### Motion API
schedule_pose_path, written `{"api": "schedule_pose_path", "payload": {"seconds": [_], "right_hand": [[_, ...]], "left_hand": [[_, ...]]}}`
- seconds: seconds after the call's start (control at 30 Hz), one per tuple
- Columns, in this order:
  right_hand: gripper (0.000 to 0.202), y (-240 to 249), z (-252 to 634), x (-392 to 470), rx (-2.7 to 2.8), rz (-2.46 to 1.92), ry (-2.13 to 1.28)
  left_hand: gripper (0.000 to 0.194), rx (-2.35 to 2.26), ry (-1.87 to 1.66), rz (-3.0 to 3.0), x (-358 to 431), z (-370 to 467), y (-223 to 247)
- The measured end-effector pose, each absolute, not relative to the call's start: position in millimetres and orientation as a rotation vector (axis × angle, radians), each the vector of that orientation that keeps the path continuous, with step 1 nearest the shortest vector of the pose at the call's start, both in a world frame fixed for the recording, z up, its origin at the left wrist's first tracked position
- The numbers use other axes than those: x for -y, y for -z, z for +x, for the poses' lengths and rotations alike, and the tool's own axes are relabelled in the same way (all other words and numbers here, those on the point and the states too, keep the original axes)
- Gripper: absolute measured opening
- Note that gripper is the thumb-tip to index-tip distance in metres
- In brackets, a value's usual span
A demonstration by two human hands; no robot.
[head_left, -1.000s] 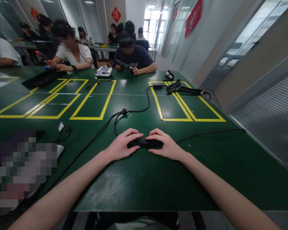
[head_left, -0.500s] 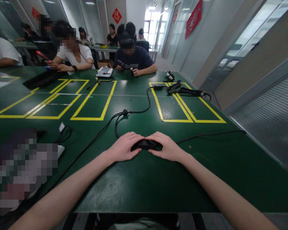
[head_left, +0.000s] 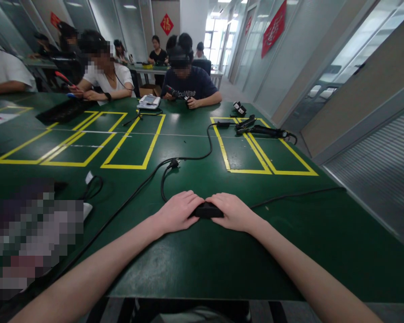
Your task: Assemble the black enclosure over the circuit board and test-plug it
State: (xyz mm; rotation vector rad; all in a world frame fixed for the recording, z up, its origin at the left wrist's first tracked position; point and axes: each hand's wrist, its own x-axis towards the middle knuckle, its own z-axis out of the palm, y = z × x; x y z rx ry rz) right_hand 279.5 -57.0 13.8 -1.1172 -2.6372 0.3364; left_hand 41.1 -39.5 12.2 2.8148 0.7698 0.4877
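A black power adapter [head_left: 208, 210] lies on the green table [head_left: 202, 264] in front of me. My left hand [head_left: 179, 211] grips its left end, with fingers over the top and thumb at the near side. Around the right end my right hand [head_left: 234, 212] is closed in the same way. A black cord with a plug [head_left: 174, 164] curves up from beside my left hand. From behind my right hand, a thin black cable [head_left: 299, 194] runs off to the table's right edge. Both ends of the adapter are hidden under my fingers.
Another long black cord [head_left: 128, 202] crosses the table on my left. A black clamp-like device [head_left: 264, 130] lies across yellow tape at the far right. A black tray [head_left: 62, 111] and a white box [head_left: 150, 102] stand farther back. People sit across the table, some holding tools.
Both hands and the adapter appear slightly lower in view, and the adapter has turned so that its near side faces me. The plug has shifted slightly, separating from the long cord.
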Motion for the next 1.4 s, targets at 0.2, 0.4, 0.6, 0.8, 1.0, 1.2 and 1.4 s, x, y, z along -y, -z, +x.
{"api": "schedule_pose_path", "payload": {"seconds": [0.2, 0.4, 0.6, 0.8, 1.0, 1.2, 1.4], "right_hand": [[0.025, -21, 283, 58, 2.678, -1.135, -0.362], [0.029, -21, 284, 57, 2.647, -0.980, -0.225], [0.027, -18, 287, 56, 2.621, -0.931, -0.206], [0.028, -17, 286, 52, 2.598, -0.916, -0.256], [0.041, -12, 290, 52, 2.650, -0.820, 0.024], [0.042, -9, 290, 51, 2.601, -0.868, 0.008], [0.036, -14, 287, 55, 2.595, -0.965, -0.274]], "left_hand": [[0.023, -0.681, -0.462, 2.938, 36, 40, -14], [0.027, -0.670, -0.516, 2.938, 35, 39, -15], [0.041, -0.698, -0.586, 2.918, 38, 40, -14], [0.035, -0.705, -0.601, 2.862, 38, 39, -13], [0.046, -0.943, -0.599, 2.576, 38, 38, -17], [0.034, -1.047, -0.545, 2.365, 38, 41, -18], [0.028, -0.936, -0.621, 2.495, 40, 38, -16]]}}
